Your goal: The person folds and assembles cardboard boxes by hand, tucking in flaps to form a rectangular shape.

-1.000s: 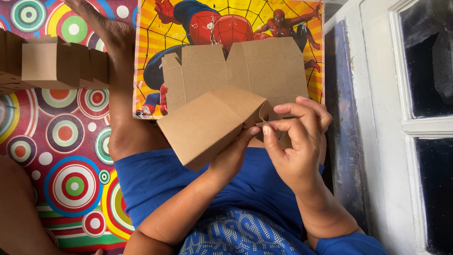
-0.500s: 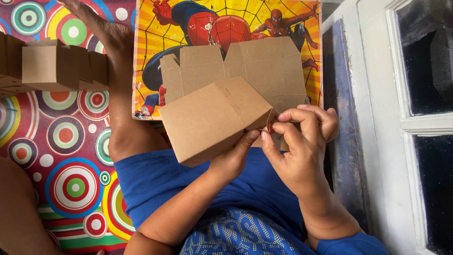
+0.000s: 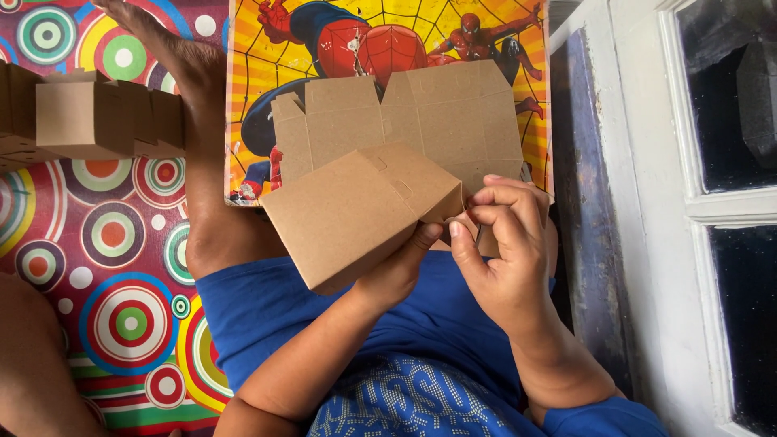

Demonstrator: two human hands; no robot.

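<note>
both hands' fingers (image 3: 494, 212) grasp the plain brown carton (image 3: 356, 212) above flat cardboard (image 3: 453, 113) on a yellow board (image 3: 251, 48).

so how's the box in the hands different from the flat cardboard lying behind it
The box is folded into a hollow shape; the flat blank lies unfolded. The box is held up by the left hand and right hand; the blank rests untouched on a comic-print board. Both are plain brown cardboard.

Brown cardboard box (image 3: 356, 214), partly folded, held at its right end. Flat die-cut brown carton blanks (image 3: 429, 121) lie just above the grip. Folded brown boxes (image 3: 89, 117) stacked far left.
</note>
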